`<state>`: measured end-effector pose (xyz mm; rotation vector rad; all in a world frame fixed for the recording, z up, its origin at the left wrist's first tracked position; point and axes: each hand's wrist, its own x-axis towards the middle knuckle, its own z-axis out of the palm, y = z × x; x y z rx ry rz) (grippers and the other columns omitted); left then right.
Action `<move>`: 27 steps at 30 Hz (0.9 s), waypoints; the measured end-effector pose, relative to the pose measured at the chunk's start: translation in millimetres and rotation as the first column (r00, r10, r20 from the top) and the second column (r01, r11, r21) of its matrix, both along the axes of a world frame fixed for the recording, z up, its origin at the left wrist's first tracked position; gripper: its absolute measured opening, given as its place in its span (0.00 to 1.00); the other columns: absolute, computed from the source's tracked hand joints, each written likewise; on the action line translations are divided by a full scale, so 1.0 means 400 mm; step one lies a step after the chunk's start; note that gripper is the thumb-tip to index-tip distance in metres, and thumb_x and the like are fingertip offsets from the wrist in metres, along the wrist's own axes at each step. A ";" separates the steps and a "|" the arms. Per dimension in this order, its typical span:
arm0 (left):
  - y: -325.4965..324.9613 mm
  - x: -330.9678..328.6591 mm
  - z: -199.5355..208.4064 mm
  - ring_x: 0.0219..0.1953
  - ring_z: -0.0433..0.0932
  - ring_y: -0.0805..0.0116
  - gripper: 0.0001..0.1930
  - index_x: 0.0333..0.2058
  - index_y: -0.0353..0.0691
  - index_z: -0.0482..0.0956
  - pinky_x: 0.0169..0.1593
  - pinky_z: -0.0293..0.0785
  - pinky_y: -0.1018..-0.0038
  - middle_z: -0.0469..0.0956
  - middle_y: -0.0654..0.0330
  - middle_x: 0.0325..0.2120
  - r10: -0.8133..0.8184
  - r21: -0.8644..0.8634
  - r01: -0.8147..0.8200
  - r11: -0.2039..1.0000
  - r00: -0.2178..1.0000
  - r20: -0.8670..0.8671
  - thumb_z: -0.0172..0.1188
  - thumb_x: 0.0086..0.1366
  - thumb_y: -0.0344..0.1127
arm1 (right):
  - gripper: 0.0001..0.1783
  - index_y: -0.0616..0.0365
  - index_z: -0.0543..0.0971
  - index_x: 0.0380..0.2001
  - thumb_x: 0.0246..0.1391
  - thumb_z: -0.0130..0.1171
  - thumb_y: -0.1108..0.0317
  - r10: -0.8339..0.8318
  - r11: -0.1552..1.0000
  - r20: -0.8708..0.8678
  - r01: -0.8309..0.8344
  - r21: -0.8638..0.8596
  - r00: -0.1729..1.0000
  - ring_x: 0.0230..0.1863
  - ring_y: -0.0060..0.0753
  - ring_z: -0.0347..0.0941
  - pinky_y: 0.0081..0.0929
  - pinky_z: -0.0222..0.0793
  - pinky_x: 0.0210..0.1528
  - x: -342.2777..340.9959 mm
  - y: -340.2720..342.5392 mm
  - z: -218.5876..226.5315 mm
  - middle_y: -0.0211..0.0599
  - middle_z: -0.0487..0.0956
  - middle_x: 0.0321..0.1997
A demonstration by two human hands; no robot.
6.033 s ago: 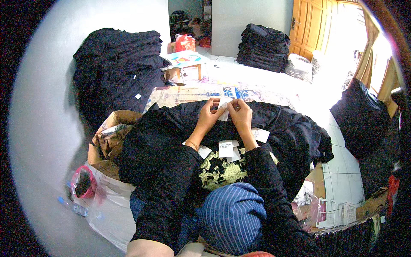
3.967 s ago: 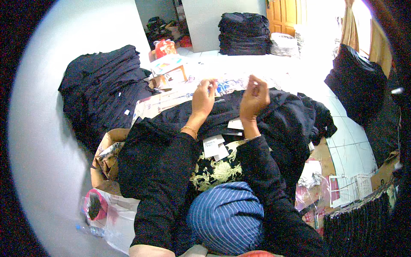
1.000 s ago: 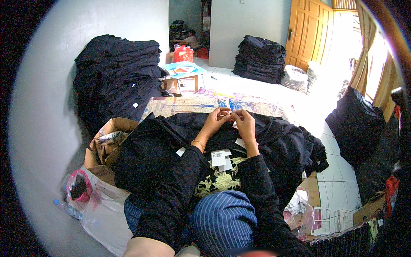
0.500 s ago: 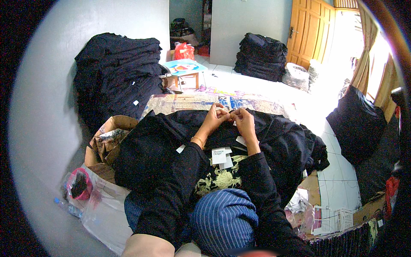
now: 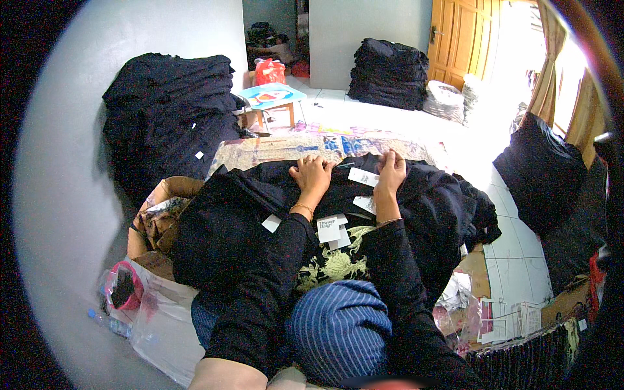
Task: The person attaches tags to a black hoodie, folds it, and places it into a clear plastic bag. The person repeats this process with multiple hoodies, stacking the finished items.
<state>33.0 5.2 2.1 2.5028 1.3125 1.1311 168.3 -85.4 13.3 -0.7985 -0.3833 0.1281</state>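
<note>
A black garment [image 5: 260,188] with a pale printed design [image 5: 341,260] lies spread before me. My left hand [image 5: 312,179] is closed on its far edge, fingers curled over the cloth. A thin pale strip [image 5: 345,164] lies on the fabric beside those fingertips. To the right, my right hand [image 5: 390,175] is raised slightly with its fingertips pinched; what is between them is too small to make out. Against that hand's left side is a white hang tag [image 5: 363,177], and another white tag [image 5: 365,205] lies just below. More white tags [image 5: 331,227] rest above the print.
Stacked black garments stand at the left wall [image 5: 162,117] and by the wooden door [image 5: 390,75]. A low picture-topped table [image 5: 273,96] is beyond the patterned mat [image 5: 260,151]. A cardboard box [image 5: 146,214], pink basket [image 5: 133,286] and plastic bottle [image 5: 109,322] sit at left.
My hands were together over the garment's far edge; now they are apart, left to the left, right to the right. A white tag shows fully between them.
</note>
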 end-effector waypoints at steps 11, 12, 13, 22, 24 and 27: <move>0.001 -0.044 0.066 0.40 0.72 0.62 0.08 0.28 0.50 0.80 0.44 0.54 0.60 0.78 0.65 0.32 -0.018 0.028 0.015 1.000 0.994 0.105 0.64 0.51 0.44 | 0.10 0.56 0.70 0.41 0.59 0.49 0.65 -0.066 0.998 -0.049 0.067 0.022 0.997 0.33 0.19 0.70 0.19 0.64 0.34 -0.007 -0.011 0.016 0.29 0.74 0.34; -0.007 -0.060 0.079 0.39 0.72 0.64 0.08 0.26 0.50 0.81 0.43 0.52 0.60 0.78 0.66 0.30 -0.071 0.149 0.040 0.988 0.976 0.204 0.64 0.51 0.46 | 0.10 0.58 0.71 0.40 0.58 0.48 0.65 -0.130 0.992 0.027 0.129 0.003 0.991 0.33 0.21 0.70 0.19 0.65 0.34 -0.011 -0.013 0.023 0.31 0.74 0.33; -0.012 -0.072 0.100 0.39 0.72 0.64 0.09 0.25 0.50 0.81 0.42 0.51 0.61 0.78 0.66 0.29 -0.076 0.150 0.047 0.988 0.977 0.199 0.63 0.52 0.47 | 0.10 0.59 0.72 0.38 0.58 0.48 0.65 -0.195 0.979 0.062 0.198 -0.045 0.979 0.33 0.23 0.71 0.19 0.66 0.34 -0.018 -0.015 0.030 0.32 0.74 0.33; -0.183 -0.291 0.050 0.33 0.70 0.76 0.04 0.22 0.59 0.81 0.40 0.50 0.67 0.71 0.76 0.22 -0.453 0.405 0.451 0.795 0.886 -0.099 0.63 0.47 0.36 | 0.14 0.54 0.82 0.28 0.56 0.46 0.66 -0.520 0.637 0.786 0.765 0.096 0.334 0.41 0.36 0.73 0.32 0.64 0.48 -0.088 -0.071 0.100 0.33 0.80 0.32; -0.194 -0.302 0.025 0.33 0.71 0.76 0.05 0.24 0.59 0.82 0.42 0.51 0.66 0.72 0.75 0.22 -0.447 0.385 0.447 0.808 0.889 -0.095 0.63 0.48 0.36 | 0.18 0.51 0.83 0.22 0.58 0.45 0.63 -0.441 0.654 0.853 0.750 0.094 0.278 0.39 0.36 0.74 0.33 0.64 0.47 -0.104 -0.069 0.101 0.30 0.81 0.27; -0.193 -0.305 0.005 0.36 0.73 0.73 0.05 0.29 0.60 0.81 0.45 0.53 0.64 0.75 0.72 0.25 -0.447 0.371 0.440 0.818 0.892 -0.072 0.62 0.51 0.42 | 0.17 0.49 0.82 0.20 0.56 0.48 0.59 -0.206 0.707 0.895 0.692 -0.144 0.397 0.36 0.36 0.75 0.33 0.65 0.44 -0.121 -0.072 0.085 0.32 0.80 0.27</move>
